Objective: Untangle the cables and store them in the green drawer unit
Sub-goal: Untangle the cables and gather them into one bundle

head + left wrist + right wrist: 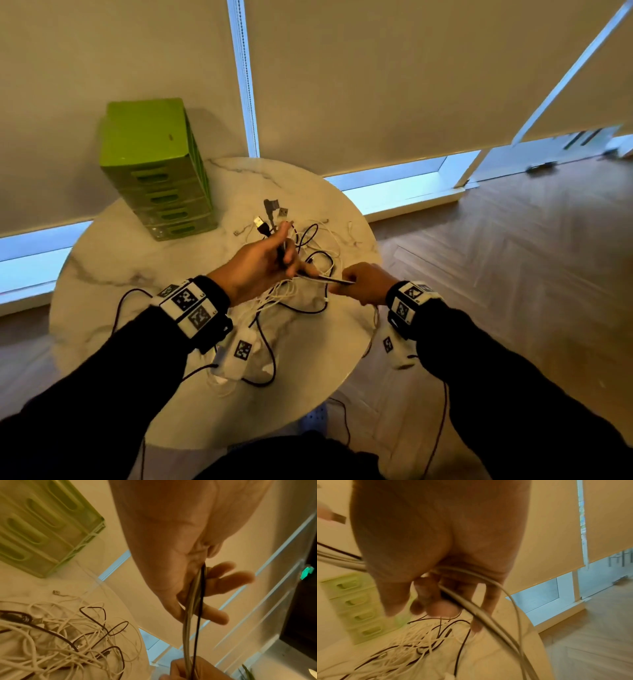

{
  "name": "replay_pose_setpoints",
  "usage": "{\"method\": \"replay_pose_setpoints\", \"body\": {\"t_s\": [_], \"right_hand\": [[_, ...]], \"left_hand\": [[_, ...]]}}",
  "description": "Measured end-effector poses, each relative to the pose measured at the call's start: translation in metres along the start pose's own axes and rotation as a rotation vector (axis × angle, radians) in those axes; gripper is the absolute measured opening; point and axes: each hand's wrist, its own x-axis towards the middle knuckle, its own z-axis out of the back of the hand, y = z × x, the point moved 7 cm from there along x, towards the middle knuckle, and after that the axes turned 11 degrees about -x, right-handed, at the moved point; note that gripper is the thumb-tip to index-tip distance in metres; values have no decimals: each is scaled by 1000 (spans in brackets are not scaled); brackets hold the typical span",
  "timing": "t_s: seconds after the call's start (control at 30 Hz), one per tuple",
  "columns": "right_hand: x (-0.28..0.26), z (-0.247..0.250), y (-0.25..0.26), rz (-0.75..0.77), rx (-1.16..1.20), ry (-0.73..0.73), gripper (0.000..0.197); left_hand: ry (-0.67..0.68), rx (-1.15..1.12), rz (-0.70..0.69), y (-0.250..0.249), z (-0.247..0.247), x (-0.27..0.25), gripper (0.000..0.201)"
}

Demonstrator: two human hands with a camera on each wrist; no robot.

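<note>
A tangle of white and black cables (308, 253) lies in the middle of the round marble table (137, 260). My left hand (286, 253) hovers above it and grips a bundle of cables, with USB plugs (262, 224) sticking out past the fingers. A taut stretch of black and grey cable (329, 279) runs to my right hand (346, 284), whose fingers curl round it. In the left wrist view those strands (197, 615) leave my palm toward the right hand (193, 669). The green drawer unit (157, 168) stands at the table's back left, all drawers closed.
Loose plugs (282, 212) lie on the table behind the tangle. Black sensor leads (270, 356) trail from my wrists across the near side of the table. Roller blinds (376, 85) hang close behind the table. Wooden floor (513, 257) extends to the right.
</note>
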Motion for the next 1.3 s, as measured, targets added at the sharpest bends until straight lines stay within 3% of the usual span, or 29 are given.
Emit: {"method": "replay_pose_setpoints", "body": {"t_s": [0.07, 0.13, 0.3, 0.4, 0.5, 0.6, 0.67, 0.77, 0.87, 0.97, 1.07, 1.13, 1.23, 1.3], "right_hand": [[7, 16, -2, 56, 17, -227, 33], [7, 14, 15, 158, 54, -290, 31], [-1, -37, 78, 379, -75, -82, 85], [1, -61, 97, 424, -69, -4, 96], [12, -68, 92, 444, -170, -33, 88], [38, -49, 61, 326, -351, -133, 65], [51, -38, 49, 310, -440, -130, 61], [52, -55, 64, 551, -271, 105, 66], [44, -66, 88, 753, -56, 318, 51], [61, -50, 100, 786, 19, 297, 40], [95, -34, 96, 675, 104, 171, 45], [118, -43, 90, 701, -95, 127, 49], [138, -62, 70, 739, -677, 204, 57], [149, -51, 62, 702, -796, 160, 53]], "left_hand": [[-51, -153, -108, -13, 6, 2, 42], [-116, -276, -235, -28, 13, 4, 40], [-241, -316, -448, -57, 28, 10, 32], [-319, -302, -485, -59, 34, 16, 29], [-362, -269, -473, -53, 45, 26, 29], [-356, -222, -377, -36, 52, 32, 32], [-365, -162, -334, -24, 53, 33, 32], [-369, -42, -333, -15, 55, 34, 34], [-442, -6, -343, -19, 69, 27, 39], [-535, -60, -393, -31, 94, 10, 35], [-598, -113, -445, -39, 115, -8, 13], [-644, -89, -447, -39, 122, -18, 17], [-697, -42, -436, -34, 124, -27, 36], [-736, -29, -439, -32, 127, -32, 39]]}}
